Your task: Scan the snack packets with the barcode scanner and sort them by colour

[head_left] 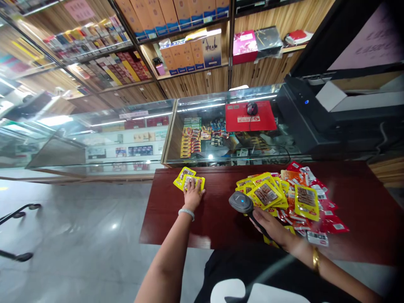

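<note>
Two yellow packets (pixel 182 175) overlap near the far left corner of the dark red table (pixel 217 206), close to the edge that meets a glass case (pixel 214 161). A wide stretch of wood separates them from the scanner (pixel 241 203); on the scanner's right, a heaped pile of yellow and red packets (pixel 267 194) leaves little room. The scanner's head points left, while its long handle slants down and right, towards the person. The right hand (pixel 270 225) has its fingers curled around that handle, and the head sticks out beyond them. The left hand (pixel 192 195) lies with fingers extended and slightly spread on the nearer yellow packet, thumb out to the side, not closed round it.
</note>
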### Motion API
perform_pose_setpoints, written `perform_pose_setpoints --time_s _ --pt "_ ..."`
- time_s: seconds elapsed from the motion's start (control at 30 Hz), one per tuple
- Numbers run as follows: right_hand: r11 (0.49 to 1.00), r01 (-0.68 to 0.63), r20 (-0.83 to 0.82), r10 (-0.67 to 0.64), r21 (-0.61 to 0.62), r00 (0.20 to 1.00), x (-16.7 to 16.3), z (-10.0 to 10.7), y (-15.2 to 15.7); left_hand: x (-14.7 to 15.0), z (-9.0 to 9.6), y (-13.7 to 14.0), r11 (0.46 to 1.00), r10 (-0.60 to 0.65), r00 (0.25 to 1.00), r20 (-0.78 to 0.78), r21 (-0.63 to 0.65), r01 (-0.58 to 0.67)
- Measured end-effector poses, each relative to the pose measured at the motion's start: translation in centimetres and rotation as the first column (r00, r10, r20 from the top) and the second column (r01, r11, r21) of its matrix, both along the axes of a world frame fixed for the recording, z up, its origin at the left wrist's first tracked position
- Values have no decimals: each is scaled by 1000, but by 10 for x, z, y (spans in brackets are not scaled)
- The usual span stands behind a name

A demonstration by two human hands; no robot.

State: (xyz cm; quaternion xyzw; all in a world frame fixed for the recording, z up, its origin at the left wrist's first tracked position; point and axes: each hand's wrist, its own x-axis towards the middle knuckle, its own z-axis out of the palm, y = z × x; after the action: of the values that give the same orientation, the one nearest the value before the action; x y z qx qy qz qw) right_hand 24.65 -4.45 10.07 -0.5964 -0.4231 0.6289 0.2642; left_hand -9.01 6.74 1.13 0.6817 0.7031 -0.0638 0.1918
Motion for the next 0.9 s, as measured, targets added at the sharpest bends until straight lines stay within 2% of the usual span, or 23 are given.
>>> perform_pose_setpoints --time_s 0.13,0.23,0.3,0.37,0.4,0.47,0.5,0.57,0.63,0.73,0.8,0.9 --pt "1000 -10 -6 10 5 1000 -5 -1 2 14 2 -33 980 -190 956 224 -16 199" --pt "999 -21 -29 22 25 999 -9 0 1 25 1 -60 983 -166 894 416 -8 186" --pt "999 -40 -60 40 16 997 -11 0 0 34 0 -77 997 -77 897 436 38 67" --pt "999 -47 -96 47 0 994 -13 -1 -1 43 1 -89 981 86 934 346 132 -140" --pt "999 -50 -106 49 -4 993 -14 -2 -1 47 2 -93 950 205 939 277 175 -259" --pt "998 -55 -97 56 10 994 -14 -2 -1 54 4 -97 875 423 894 149 190 -446" --pt "998 -63 -85 65 28 994 -15 -2 -1 56 6 -96 859 476 873 105 157 -487" --pt "994 -86 -66 91 70 994 -15 -2 -1 56 7 -93 876 477 875 81 34 -481" --pt "990 -110 -67 116 87 991 -16 -4 -1 54 6 -89 888 459 876 150 -99 -448" --pt "989 -136 -98 142 65 985 -19 -9 -3 50 2 -86 844 534 790 301 -244 -478" --pt "989 -139 -125 145 57 981 -22 -12 -4 49 0 -87 829 559 742 372 -278 -485" --pt "991 -123 -159 129 46 979 -27 -13 -5 48 -1 -90 849 528 748 402 -258 -461"
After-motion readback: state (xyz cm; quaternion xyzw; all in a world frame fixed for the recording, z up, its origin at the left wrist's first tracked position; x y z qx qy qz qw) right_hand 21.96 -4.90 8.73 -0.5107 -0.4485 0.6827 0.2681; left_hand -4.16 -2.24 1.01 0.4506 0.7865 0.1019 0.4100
